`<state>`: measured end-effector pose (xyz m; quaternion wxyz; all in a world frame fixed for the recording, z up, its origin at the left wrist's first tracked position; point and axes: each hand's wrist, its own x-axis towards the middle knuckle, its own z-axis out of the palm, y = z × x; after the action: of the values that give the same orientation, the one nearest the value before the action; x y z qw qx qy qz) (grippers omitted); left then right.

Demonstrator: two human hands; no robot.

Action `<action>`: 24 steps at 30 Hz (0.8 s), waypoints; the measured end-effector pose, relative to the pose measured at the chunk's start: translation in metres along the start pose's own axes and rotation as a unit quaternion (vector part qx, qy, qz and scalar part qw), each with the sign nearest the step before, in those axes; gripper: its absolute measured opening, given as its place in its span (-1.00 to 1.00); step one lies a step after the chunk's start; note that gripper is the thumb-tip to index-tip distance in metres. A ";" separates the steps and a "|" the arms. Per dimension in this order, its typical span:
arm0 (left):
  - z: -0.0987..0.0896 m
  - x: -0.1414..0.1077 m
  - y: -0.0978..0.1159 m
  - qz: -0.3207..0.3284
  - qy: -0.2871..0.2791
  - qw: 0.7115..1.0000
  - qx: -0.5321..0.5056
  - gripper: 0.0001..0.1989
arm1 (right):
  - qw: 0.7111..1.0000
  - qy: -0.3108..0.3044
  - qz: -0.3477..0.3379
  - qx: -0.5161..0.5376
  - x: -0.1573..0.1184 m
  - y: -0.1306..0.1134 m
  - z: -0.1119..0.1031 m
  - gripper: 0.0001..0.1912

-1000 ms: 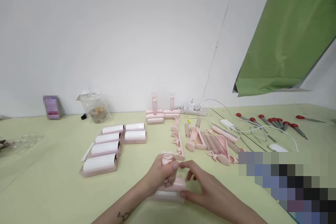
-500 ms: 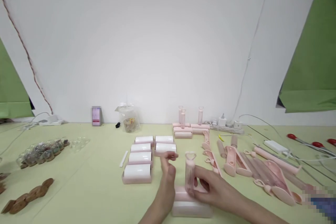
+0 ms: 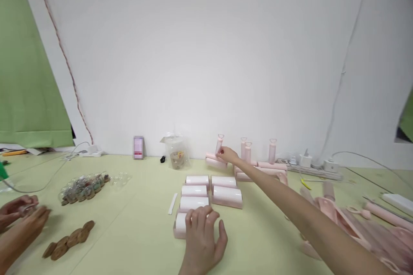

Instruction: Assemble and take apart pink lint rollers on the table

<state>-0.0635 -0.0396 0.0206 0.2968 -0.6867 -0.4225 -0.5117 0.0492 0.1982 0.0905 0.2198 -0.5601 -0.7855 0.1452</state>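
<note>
Far forward by the wall, my right hand [image 3: 226, 154] pinches a pink tube with a heart-shaped top [image 3: 219, 142], which stands up from a pink base [image 3: 213, 161]. Three similar heart-topped tubes, one of them here [image 3: 272, 150], stand on pink pieces to its right. My left hand [image 3: 201, 234] has its fingers apart and slightly bent, over the nearest white-topped pink piece [image 3: 180, 225]. Behind it lie more such white-topped pieces [image 3: 226, 196] in two columns.
Loose pink parts [image 3: 342, 219] lie at the right. A power strip [image 3: 312, 171] runs along the wall. A bagged tape roll [image 3: 177, 159], glass domes [image 3: 85, 189] and wooden discs [image 3: 74, 236] are at the left, beside another person's hands [image 3: 24, 217].
My right hand has moved forward to the wall with the heart-topped tube and its base. My left hand has come down over the white-topped pieces. The view has turned left.
</note>
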 end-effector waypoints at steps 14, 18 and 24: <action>0.001 -0.030 -0.017 -0.352 -0.204 0.896 0.179 -0.35 | 0.986 0.057 -0.099 0.118 -0.080 0.026 0.015 -0.71; -0.003 -0.044 -0.013 -0.337 -0.241 0.894 0.170 -0.43 | 0.968 0.019 -0.175 0.176 -0.173 0.042 0.018 -0.78; -0.025 -0.048 -0.013 -0.332 -0.272 0.900 0.074 -0.50 | 0.951 -0.053 -0.126 0.279 -0.265 0.066 0.023 -0.79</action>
<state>-0.0924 -0.0680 -0.0181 0.0330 -0.5953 -0.7266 -0.3414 0.1650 -0.0291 -0.0087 0.3421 -0.3644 -0.7884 0.3587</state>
